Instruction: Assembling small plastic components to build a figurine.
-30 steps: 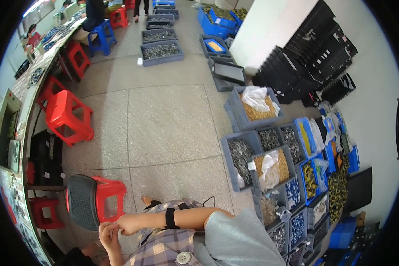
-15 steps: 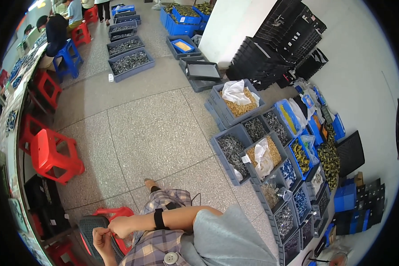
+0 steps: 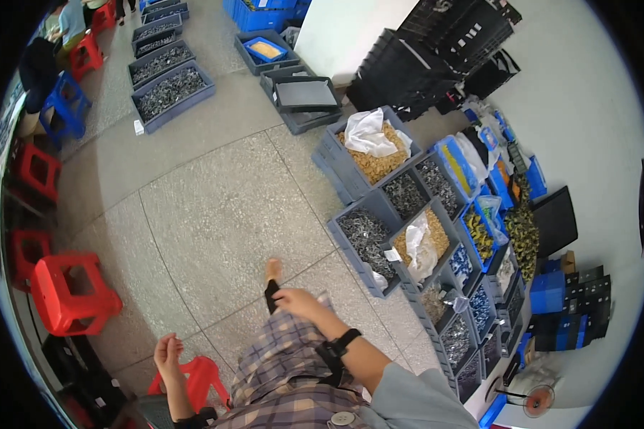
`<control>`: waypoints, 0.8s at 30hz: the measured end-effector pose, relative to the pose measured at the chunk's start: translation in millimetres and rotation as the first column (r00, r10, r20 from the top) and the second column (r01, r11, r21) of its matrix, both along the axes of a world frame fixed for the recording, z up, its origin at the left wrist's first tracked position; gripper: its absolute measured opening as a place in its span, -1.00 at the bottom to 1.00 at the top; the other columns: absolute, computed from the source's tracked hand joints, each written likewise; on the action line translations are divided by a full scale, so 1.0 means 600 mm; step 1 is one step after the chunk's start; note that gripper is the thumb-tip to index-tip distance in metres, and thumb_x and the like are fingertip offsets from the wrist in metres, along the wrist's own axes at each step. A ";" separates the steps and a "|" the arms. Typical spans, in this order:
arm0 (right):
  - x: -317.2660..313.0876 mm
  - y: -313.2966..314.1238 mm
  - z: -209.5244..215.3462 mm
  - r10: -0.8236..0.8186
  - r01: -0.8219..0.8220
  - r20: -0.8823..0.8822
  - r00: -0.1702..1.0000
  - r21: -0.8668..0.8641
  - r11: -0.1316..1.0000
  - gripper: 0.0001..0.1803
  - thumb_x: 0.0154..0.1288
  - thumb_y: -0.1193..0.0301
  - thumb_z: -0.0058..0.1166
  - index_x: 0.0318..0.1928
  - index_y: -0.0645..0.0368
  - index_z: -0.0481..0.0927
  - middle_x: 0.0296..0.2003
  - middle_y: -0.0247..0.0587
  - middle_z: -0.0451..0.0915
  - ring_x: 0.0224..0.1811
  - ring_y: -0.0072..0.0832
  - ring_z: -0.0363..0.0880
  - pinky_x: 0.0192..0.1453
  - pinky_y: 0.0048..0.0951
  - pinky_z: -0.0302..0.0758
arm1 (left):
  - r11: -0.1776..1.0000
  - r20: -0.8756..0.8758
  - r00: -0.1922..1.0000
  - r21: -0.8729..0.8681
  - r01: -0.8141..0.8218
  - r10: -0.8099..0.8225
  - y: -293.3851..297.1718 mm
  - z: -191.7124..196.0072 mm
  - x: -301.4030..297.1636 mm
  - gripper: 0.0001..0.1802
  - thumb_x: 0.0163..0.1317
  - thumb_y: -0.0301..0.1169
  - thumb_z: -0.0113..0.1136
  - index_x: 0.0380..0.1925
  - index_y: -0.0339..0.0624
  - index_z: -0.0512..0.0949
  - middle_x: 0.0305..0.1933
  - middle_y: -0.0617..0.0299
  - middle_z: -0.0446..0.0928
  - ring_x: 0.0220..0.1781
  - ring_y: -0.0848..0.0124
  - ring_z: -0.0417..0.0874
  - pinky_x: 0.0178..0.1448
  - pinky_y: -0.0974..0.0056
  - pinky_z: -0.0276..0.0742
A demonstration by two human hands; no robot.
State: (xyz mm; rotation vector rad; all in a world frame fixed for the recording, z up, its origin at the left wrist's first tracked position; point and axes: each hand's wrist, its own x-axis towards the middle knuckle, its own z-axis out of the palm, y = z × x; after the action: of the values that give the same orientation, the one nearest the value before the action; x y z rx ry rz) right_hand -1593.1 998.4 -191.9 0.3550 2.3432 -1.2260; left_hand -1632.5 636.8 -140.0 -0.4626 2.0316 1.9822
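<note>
No handling shows as done or under way: the left hand (image 3: 168, 352), its grip loosely open and bare, hangs beside a red stool (image 3: 199, 377), the right hand (image 3: 298, 303) hovers over the plaid garment (image 3: 283, 357), its curled grip's contents impossible to tell, and filled grey bins (image 3: 330, 166) stand apart.

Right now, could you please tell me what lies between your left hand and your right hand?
In the head view, speckled floor tiles show between the left hand and right hand, with plaid clothing beside the latter.

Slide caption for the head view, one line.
Left hand beside a red stool, right hand near plaid clothing, gray bins of small parts standing at right.
</note>
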 end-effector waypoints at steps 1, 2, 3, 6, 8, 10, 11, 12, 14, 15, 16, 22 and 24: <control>-0.014 0.060 -0.016 -0.088 0.089 -0.018 0.996 0.082 0.993 -0.71 0.13 0.28 0.01 -0.15 0.11 0.57 -0.31 -0.10 0.60 -0.26 -0.28 0.58 -0.18 -0.38 0.48 | 0.997 0.033 0.998 0.063 0.047 -0.049 0.045 -0.017 -0.037 -0.83 0.23 -0.40 0.05 -0.28 -0.26 0.51 -0.46 0.34 0.49 -0.43 0.63 0.45 -0.31 0.51 0.37; -0.035 0.119 -0.027 -0.166 0.169 -0.029 0.986 0.141 0.975 -0.71 0.12 0.27 0.02 -0.18 0.12 0.58 -0.32 -0.11 0.61 -0.28 -0.29 0.59 -0.19 -0.37 0.48 | 0.996 0.086 0.993 0.049 0.077 -0.081 0.097 -0.026 -0.074 -0.83 0.21 -0.40 0.06 -0.28 -0.26 0.51 -0.46 0.32 0.49 -0.43 0.62 0.46 -0.31 0.50 0.37; -0.059 0.188 -0.061 -0.265 0.273 -0.084 0.961 0.109 0.956 -0.71 0.13 0.24 0.03 -0.22 0.14 0.59 -0.34 -0.12 0.61 -0.30 -0.30 0.59 -0.21 -0.38 0.48 | 0.995 0.086 0.993 0.048 0.083 -0.087 0.149 -0.044 -0.110 -0.83 0.21 -0.40 0.06 -0.28 -0.26 0.51 -0.46 0.32 0.49 -0.43 0.62 0.46 -0.31 0.50 0.37; -0.166 0.400 -0.173 -0.407 0.407 0.006 0.913 0.028 0.913 -0.72 0.17 0.25 0.02 -0.27 0.21 0.59 -0.39 -0.14 0.61 -0.36 -0.41 0.58 -0.28 -0.45 0.47 | 0.964 0.282 0.938 -0.110 0.242 -0.203 0.310 -0.110 -0.231 -0.82 0.21 -0.34 0.06 -0.28 -0.21 0.51 -0.47 0.35 0.48 -0.46 0.63 0.43 -0.34 0.51 0.35; -0.213 0.513 -0.263 -0.551 0.572 0.165 0.818 -0.128 0.810 -0.69 0.21 0.24 0.01 -0.24 0.27 0.57 -0.41 -0.18 0.59 -0.40 -0.53 0.54 -0.34 -0.53 0.45 | 0.944 0.328 0.897 -0.044 0.327 -0.296 0.437 -0.147 -0.328 -0.79 0.20 -0.32 0.05 -0.27 -0.23 0.51 -0.47 0.34 0.47 -0.46 0.61 0.43 -0.33 0.51 0.35; -0.303 0.565 -0.247 -0.674 0.713 0.232 0.701 -0.240 0.659 -0.69 0.22 0.24 0.01 -0.24 0.27 0.56 -0.41 -0.20 0.58 -0.41 -0.55 0.52 -0.36 -0.56 0.44 | 0.921 0.358 0.859 0.010 0.389 -0.367 0.543 -0.199 -0.426 -0.73 0.20 -0.28 0.05 -0.24 -0.27 0.50 -0.46 0.31 0.47 -0.44 0.58 0.43 -0.31 0.49 0.35; -0.341 0.612 -0.242 -0.778 0.819 0.280 0.563 -0.320 0.477 -0.69 0.23 0.24 0.02 -0.25 0.28 0.54 -0.41 -0.21 0.57 -0.42 -0.58 0.51 -0.38 -0.58 0.43 | 0.908 0.347 0.849 0.017 0.419 -0.399 0.607 -0.230 -0.475 -0.69 0.19 -0.26 0.06 -0.22 -0.29 0.50 -0.44 0.30 0.47 -0.43 0.56 0.43 -0.30 0.48 0.35; -0.357 0.667 -0.267 -0.773 0.812 0.286 0.566 -0.355 0.463 -0.67 0.23 0.23 0.01 -0.15 0.26 0.49 -0.34 -0.21 0.56 -0.36 -0.52 0.52 -0.30 -0.53 0.46 | 0.875 0.332 0.822 0.022 0.483 -0.462 0.684 -0.251 -0.523 -0.68 0.19 -0.25 0.07 -0.21 -0.30 0.49 -0.43 0.29 0.47 -0.41 0.56 0.44 -0.29 0.47 0.36; -0.405 0.745 -0.311 -0.842 0.858 0.332 0.424 -0.445 0.257 -0.71 0.22 0.24 -0.01 -0.24 0.24 0.53 -0.44 -0.27 0.54 -0.45 -0.56 0.49 -0.37 -0.57 0.41 | 0.809 0.306 0.763 0.040 0.587 -0.569 0.826 -0.315 -0.620 -0.65 0.19 -0.23 0.07 -0.18 -0.32 0.48 -0.39 0.28 0.48 -0.36 0.55 0.46 -0.24 0.46 0.39; -0.431 0.775 -0.334 -0.884 0.849 0.379 0.273 -0.528 0.036 -0.73 0.21 0.26 -0.02 -0.32 0.22 0.56 -0.53 -0.33 0.52 -0.53 -0.59 0.46 -0.45 -0.61 0.35 | 0.772 0.295 0.728 0.059 0.633 -0.619 0.890 -0.347 -0.660 -0.63 0.19 -0.22 0.07 -0.17 -0.32 0.48 -0.38 0.27 0.48 -0.33 0.54 0.48 -0.21 0.46 0.40; -0.452 0.808 -0.356 -0.862 0.841 0.479 0.164 -0.524 -0.132 -0.61 0.19 0.21 0.04 -0.09 0.24 0.46 -0.35 -0.24 0.51 -0.29 -0.50 0.48 -0.19 -0.49 0.44 | 0.767 0.302 0.714 0.112 0.632 -0.632 0.957 -0.363 -0.695 -0.67 0.19 -0.27 0.05 -0.17 -0.31 0.48 -0.35 0.25 0.50 -0.30 0.51 0.50 -0.18 0.44 0.42; -0.568 0.967 -0.545 -0.438 0.452 0.787 -0.435 -0.230 -0.862 -0.36 0.14 0.16 0.11 0.10 0.27 0.20 0.05 0.02 0.27 0.08 -0.16 0.28 0.20 -0.05 0.24 | 0.635 0.342 0.551 0.222 0.740 -0.762 1.318 -0.572 -0.850 -0.54 0.16 -0.26 0.11 0.00 -0.28 0.36 -0.22 0.10 0.55 -0.23 0.43 0.55 -0.16 0.41 0.44; -0.569 0.984 -0.583 -0.392 0.320 0.812 -0.432 -0.268 -0.909 -0.39 0.15 0.26 0.12 0.10 0.30 0.19 0.06 0.12 0.25 0.13 -0.15 0.27 0.19 -0.05 0.27 | 0.458 0.319 0.423 0.042 0.888 -0.848 1.407 -0.614 -0.878 -0.42 0.13 -0.22 0.14 0.09 -0.27 0.26 -0.20 0.01 0.55 -0.22 0.34 0.57 -0.17 0.37 0.45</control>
State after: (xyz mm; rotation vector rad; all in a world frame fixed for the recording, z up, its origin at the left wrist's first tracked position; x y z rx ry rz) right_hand -1934.6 1589.1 -541.7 2.4217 -0.5468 -2.8013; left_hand -2159.1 1481.1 -508.5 0.2756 1.6441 1.0276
